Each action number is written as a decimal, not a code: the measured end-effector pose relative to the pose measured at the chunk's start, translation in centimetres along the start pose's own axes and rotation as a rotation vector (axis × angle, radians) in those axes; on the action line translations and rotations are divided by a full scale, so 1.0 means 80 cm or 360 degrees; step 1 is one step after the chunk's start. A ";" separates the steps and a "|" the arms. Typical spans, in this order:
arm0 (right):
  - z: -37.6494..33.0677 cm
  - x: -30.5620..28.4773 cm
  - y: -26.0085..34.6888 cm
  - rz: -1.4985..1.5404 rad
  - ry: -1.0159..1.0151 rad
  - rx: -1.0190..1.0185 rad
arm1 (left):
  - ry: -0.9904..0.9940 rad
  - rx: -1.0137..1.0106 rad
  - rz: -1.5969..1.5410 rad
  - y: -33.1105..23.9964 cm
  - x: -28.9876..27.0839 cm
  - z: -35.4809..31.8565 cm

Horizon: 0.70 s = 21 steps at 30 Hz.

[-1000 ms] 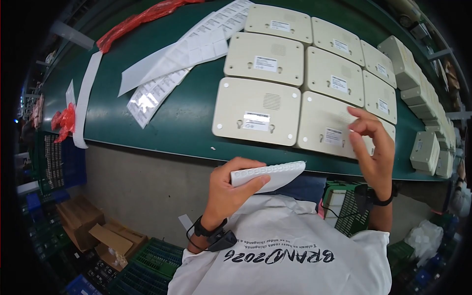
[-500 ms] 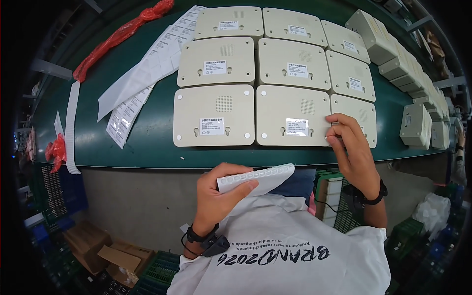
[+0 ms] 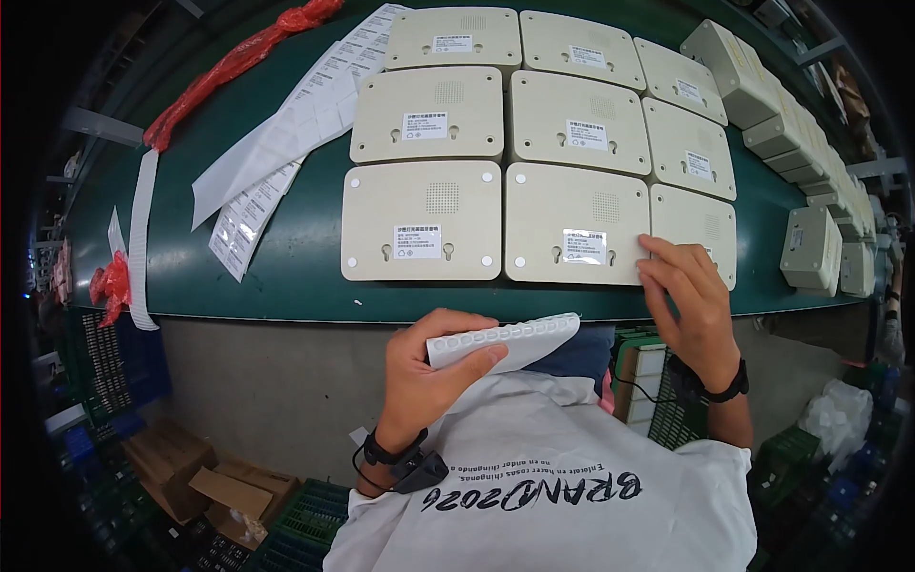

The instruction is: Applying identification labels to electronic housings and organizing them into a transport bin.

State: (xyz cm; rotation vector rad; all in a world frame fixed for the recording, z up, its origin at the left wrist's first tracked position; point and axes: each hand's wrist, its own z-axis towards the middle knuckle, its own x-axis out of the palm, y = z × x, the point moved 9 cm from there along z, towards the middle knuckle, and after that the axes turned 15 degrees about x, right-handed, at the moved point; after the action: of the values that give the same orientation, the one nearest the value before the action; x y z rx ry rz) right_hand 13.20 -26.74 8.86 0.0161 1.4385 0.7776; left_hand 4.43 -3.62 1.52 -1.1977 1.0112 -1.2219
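My left hand (image 3: 429,367) grips a folded white sheet of round adhesive pads (image 3: 534,343), with a row of round dots along its upper edge. My right hand (image 3: 691,300) has bent fingers at the lower right corner of a cream plastic box (image 3: 572,195), in the middle of the front row. Whatever its fingertips hold is hidden. That box lies back side up, with a label, a speaker grille and keyhole slots. Left of it, another cream box (image 3: 415,195) carries white round pads at its four corners. My right hand partly covers the front right box (image 3: 696,224).
More cream boxes (image 3: 429,105) lie in rows behind, and others are stacked (image 3: 782,133) along the right. Label sheets (image 3: 286,143), a white strip (image 3: 143,238) and red plastic wrap (image 3: 238,67) lie on the green table's left. Cardboard boxes (image 3: 229,496) and crates (image 3: 305,529) stand below.
My right fingertips have come down onto the middle front box's lower right corner; a small white dot seen at them earlier is now hidden. The left hand still holds the sheet. The view has shifted slightly.
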 end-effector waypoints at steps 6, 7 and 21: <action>-0.029 0.010 0.024 -0.0416 -0.0213 -0.0254 | -0.0051 -0.0065 -0.0059 -0.003 0.005 0.002; -0.033 0.012 0.028 -0.0563 -0.0282 -0.0324 | -0.0044 -0.0051 -0.0067 -0.005 0.006 0.003; -0.030 -0.002 0.063 0.0436 -0.0005 -0.0281 | -0.0046 0.0054 -0.0055 -0.019 0.020 -0.003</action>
State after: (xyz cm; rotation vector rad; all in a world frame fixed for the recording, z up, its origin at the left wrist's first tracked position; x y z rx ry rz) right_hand 8.75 -24.07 10.86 0.0807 1.3761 1.1270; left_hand 4.15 -5.19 3.07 -1.2074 0.9485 -1.2404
